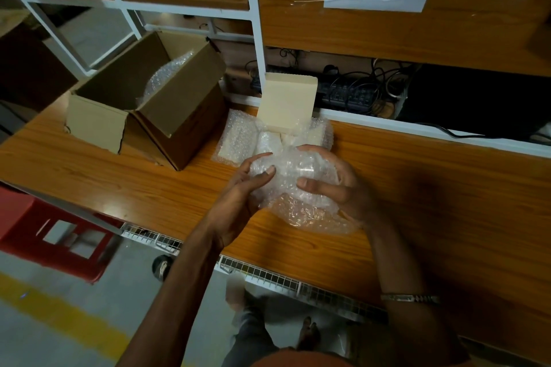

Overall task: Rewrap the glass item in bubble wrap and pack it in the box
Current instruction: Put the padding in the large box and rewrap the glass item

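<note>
A glass item (pixel 301 171) shows faintly through the clear bubble wrap (pixel 304 208) bundled around it, held just above the wooden table. My left hand (pixel 238 197) cups the bundle's left side with thumb and fingers pressed on the wrap. My right hand (pixel 337 179) grips its right side, thumb across the front. A loose tail of wrap trails down onto the table. The open cardboard box (pixel 167 104) stands at the left, flaps up, with more bubble wrap inside.
A small cream carton (pixel 286 101) stands behind the bundle on another bubble wrap sheet (pixel 238 134). White shelving, cables and a power strip (pixel 348 92) run along the back. A red stool (pixel 53 235) stands on the floor at left, beyond the table edge (pixel 268 265).
</note>
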Demonstrator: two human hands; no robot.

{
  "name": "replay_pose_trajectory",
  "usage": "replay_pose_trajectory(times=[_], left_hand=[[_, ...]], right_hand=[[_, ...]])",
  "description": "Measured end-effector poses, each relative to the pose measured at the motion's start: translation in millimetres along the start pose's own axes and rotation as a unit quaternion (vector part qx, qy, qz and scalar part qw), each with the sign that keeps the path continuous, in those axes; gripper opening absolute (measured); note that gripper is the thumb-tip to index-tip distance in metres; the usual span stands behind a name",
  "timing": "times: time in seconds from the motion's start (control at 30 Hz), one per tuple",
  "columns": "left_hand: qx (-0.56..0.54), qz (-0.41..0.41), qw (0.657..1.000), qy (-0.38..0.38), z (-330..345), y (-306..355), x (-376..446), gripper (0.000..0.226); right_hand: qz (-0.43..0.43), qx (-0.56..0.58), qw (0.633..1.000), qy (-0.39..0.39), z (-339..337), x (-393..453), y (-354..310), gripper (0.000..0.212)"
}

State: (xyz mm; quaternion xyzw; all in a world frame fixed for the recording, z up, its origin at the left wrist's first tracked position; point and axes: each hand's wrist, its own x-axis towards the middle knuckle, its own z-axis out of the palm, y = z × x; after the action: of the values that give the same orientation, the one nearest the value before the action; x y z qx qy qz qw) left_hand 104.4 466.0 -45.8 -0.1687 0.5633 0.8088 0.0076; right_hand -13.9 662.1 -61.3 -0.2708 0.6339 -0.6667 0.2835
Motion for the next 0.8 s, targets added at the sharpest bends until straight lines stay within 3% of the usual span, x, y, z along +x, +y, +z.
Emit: replay_pose_trajectory(times=[0.2,0.33,0.43,0.53,0.63,0.8], left_hand=[[0.035,-0.033,0.999,0.011,16.3,7.8,0.5,0.023],[0.029,-0.035,0.998,0.05,9.3,1.3,5.2,0.055],[-0.001,-0.018,0.996,0.087,6.3,-3.7,7.7,0.059],[-0.016,0.005,0.996,0.09,4.1,-5.0,7.6,0.058],[-0.025,0.036,0.997,0.067,4.1,-5.1,4.2,0.054],[0.075,0.061,0.995,0.039,12.7,-8.3,-1.9,0.048]], right_hand=[[-0.04,-0.097,0.994,-0.021,2.9,3.3,5.5,0.069],[-0.021,-0.03,0.999,-0.027,6.0,5.5,10.2,0.075],[0.017,-0.002,0.999,-0.051,3.1,5.5,10.1,0.082],[0.07,0.007,0.996,-0.049,3.0,4.0,5.5,0.072],[0.115,0.102,0.988,-0.025,7.6,5.4,3.2,0.053],[0.134,0.149,0.98,-0.018,13.9,5.4,1.9,0.054]])
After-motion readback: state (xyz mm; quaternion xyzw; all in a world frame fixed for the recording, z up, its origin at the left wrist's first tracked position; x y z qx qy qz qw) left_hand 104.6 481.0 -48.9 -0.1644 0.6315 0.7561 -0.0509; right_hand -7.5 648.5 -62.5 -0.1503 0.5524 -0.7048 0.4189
